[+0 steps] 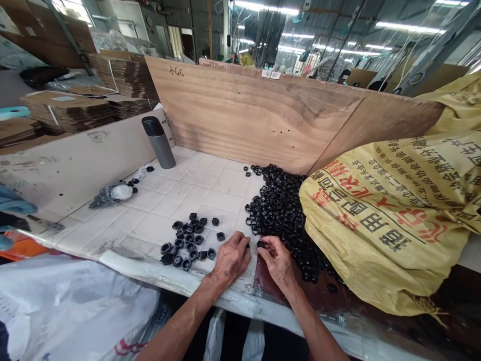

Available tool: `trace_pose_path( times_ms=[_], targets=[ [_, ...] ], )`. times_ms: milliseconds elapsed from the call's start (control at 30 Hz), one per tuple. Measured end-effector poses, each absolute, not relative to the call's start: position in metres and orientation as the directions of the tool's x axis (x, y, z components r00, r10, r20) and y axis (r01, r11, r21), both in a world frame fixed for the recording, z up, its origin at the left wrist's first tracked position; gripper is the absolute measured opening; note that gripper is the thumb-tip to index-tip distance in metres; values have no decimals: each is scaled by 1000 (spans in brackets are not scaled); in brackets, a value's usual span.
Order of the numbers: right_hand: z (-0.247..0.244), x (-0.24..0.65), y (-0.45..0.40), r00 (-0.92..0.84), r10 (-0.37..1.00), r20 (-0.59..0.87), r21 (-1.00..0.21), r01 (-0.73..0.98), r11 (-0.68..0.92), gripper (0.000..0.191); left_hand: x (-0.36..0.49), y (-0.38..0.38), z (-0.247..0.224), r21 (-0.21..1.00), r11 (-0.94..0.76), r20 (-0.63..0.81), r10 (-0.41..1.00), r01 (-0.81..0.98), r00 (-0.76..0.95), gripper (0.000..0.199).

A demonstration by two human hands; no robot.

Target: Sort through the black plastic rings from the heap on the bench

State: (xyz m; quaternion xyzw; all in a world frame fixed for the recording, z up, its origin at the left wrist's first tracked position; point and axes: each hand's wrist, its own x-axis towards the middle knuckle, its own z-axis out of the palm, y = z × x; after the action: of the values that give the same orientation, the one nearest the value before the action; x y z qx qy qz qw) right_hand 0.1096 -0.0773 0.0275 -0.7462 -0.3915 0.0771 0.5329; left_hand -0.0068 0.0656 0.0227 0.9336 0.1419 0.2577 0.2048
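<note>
My left hand [232,258] is closed near the table's front edge, its fingers curled round a small black part that barely shows at the fingertips. Just to its right, my right hand [276,256] pinches a small black ring-like part [260,244] between thumb and fingers. A large heap of similar black parts [278,200] lies beyond and beside my right hand. To the left of my left hand is a smaller loose group of black round caps [190,240], several showing an open hollow side.
A yellow woven sack [391,210] with printed characters lies on the right. A grey bottle with a black lid [160,143] stands at the back left, near a plastic bag with white contents [118,193]. A wooden board [240,115] walls the back of the tiled table [214,178].
</note>
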Motion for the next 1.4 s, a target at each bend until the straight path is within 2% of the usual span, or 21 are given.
trace_pose_path(
  times_ms=[100,200,300,433,500,633,733,867,1000,1100,1200,1333,1400],
  targets=[
    [25,111,-78,675,676,294,-861,494,-118,12,-8,74,26,527,-839,430,400,134,810,26],
    [28,111,-78,660,690,297,-875,477,-79,14,-6,72,30,651,-759,435,359,-13,826,28],
    [29,111,-78,662,692,287,-884,462,-75,14,-2,61,31,682,-731,442,382,-27,811,28],
    [21,115,-77,785,573,235,-914,380,-146,18,1,54,27,577,-810,448,420,103,789,24],
    [17,118,-77,828,526,195,-928,329,-173,22,-1,58,27,496,-858,425,373,132,825,23],
    [16,118,-77,819,548,172,-922,330,-203,24,-11,85,34,356,-933,362,196,60,911,22],
    [17,117,-78,840,529,121,-942,265,-206,28,-13,100,42,313,-946,339,194,84,920,16],
    [20,115,-78,850,516,105,-941,252,-224,28,1,82,42,457,-870,342,365,186,866,32],
    [23,115,-78,805,569,166,-939,306,-159,22,19,53,31,479,-838,308,440,262,843,17],
    [25,115,-77,747,619,241,-917,384,-108,17,21,47,23,495,-846,380,417,199,826,16],
    [24,114,-77,717,649,254,-907,409,-96,16,16,49,21,596,-797,432,421,99,798,21],
    [24,114,-78,722,636,272,-912,405,-69,15,12,51,25,847,-531,323,474,-27,819,21],
    [24,115,-79,719,634,283,-914,403,-49,15,13,51,27,924,-373,272,477,-87,836,20]
  ],
)
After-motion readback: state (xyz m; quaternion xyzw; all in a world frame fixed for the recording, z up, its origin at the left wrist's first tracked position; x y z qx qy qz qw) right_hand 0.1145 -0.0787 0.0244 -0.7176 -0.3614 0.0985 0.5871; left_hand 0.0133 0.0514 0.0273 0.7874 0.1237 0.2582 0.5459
